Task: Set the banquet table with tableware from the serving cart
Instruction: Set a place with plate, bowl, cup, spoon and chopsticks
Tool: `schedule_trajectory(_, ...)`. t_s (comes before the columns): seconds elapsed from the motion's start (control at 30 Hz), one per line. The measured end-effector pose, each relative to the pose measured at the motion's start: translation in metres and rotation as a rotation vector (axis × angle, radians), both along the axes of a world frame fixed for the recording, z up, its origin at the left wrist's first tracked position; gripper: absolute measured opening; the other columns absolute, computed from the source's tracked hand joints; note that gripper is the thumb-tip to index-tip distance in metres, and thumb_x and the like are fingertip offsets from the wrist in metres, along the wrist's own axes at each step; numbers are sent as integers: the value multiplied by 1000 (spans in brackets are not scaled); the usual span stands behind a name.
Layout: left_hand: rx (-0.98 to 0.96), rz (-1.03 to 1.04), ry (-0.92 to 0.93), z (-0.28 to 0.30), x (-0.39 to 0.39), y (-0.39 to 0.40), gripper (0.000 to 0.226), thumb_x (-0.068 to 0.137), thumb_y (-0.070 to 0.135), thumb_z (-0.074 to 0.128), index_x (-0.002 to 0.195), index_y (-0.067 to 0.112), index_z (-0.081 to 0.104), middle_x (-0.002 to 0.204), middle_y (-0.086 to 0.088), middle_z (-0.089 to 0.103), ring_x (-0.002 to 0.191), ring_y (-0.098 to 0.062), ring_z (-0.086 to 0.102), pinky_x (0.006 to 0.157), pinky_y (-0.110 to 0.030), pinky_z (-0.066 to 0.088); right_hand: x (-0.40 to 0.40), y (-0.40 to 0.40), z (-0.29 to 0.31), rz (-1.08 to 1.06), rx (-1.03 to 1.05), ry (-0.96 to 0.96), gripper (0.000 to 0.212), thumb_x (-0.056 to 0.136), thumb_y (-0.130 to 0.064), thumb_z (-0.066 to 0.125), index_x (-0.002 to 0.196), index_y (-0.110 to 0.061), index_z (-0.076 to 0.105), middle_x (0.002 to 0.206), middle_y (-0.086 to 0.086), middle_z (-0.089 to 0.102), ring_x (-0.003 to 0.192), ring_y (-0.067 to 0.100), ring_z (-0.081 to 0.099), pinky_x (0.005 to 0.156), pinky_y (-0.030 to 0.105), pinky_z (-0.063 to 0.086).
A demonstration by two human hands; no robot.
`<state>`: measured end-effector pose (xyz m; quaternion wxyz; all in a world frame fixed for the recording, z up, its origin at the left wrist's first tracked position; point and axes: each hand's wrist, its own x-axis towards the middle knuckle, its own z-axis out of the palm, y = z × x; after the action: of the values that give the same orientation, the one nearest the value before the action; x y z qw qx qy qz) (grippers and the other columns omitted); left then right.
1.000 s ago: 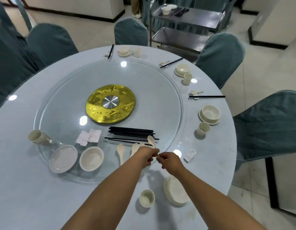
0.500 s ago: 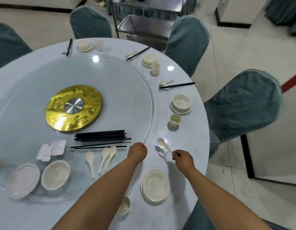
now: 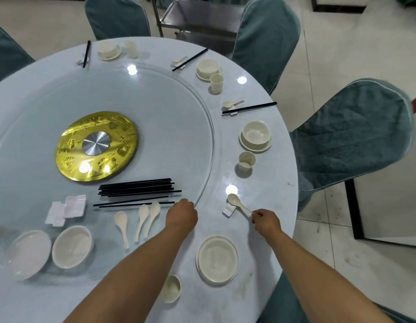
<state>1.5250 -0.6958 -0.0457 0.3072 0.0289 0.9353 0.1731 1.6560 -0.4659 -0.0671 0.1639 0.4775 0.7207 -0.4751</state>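
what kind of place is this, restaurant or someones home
Most likely a restaurant banquet room: a big round table with a glass turntable, matching covered chairs around it, and a steel serving cart behind.

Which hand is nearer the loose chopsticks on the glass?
Left. The left hand sits right at the near ends of the chopsticks; the right hand is off to their right, pinching a spoon.
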Motion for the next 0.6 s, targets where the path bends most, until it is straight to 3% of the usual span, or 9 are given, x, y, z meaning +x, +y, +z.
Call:
schedule_trajectory(0.13, -19, -83, 16, -5, 3, -7, 35, 98, 8, 36, 122, 8, 61, 139, -5, 49, 123, -21, 51, 97, -28, 42, -3, -3, 1, -31, -8, -2, 22, 96, -20, 50, 106, -13, 68, 99, 12, 71, 88, 33, 68, 78, 39, 54)
schedule_trajectory(0.23, -61, -159, 16, -7, 8, -10, 41, 99, 10, 37, 137, 9, 52, 155, -4, 33, 134, -22, 44, 105, -31, 39, -4, -5, 2, -59, -15, -25, 25, 96, -18, 47, 112, -14, 65, 96, 12, 70, 76, 30, 70, 70, 36, 54)
schedule_trajectory(0.33, -130, -236, 67, -6, 9, -16, 46, 97, 16, 42, 141, 9, 46, 148, -7, 43, 129, -26, 50, 101, -34, 42, -4, -7, 1, -78, -20, -43, 28, 95, -16, 45, 115, -13, 64, 89, 11, 69, 80, 32, 72, 69, 38, 56)
schedule_trajectory(0.43, -126, -238, 41, -11, 10, -23, 44, 97, 14, 38, 140, 9, 47, 152, -5, 40, 128, -26, 49, 100, -32, 42, -2, -10, 3, -80, -11, -57, 34, 95, -14, 44, 125, -14, 60, 90, 10, 67, 82, 32, 71, 72, 40, 58)
schedule_trajectory(0.53, -140, -193, 55, -10, 11, -28, 46, 95, 19, 42, 140, 11, 46, 138, -8, 54, 122, -27, 55, 95, -33, 45, 3, -12, 8, -63, 36, -84, 40, 95, -15, 43, 134, -14, 54, 111, 14, 65, 92, 33, 68, 79, 40, 57)
schedule_trajectory(0.6, -127, -172, 45, -7, 13, -32, 45, 95, 20, 43, 139, 11, 46, 133, -10, 57, 118, -28, 57, 92, -34, 46, 4, -16, 14, -19, 109, -83, 32, 96, -19, 44, 123, -13, 60, 112, 14, 66, 91, 31, 66, 76, 34, 54)
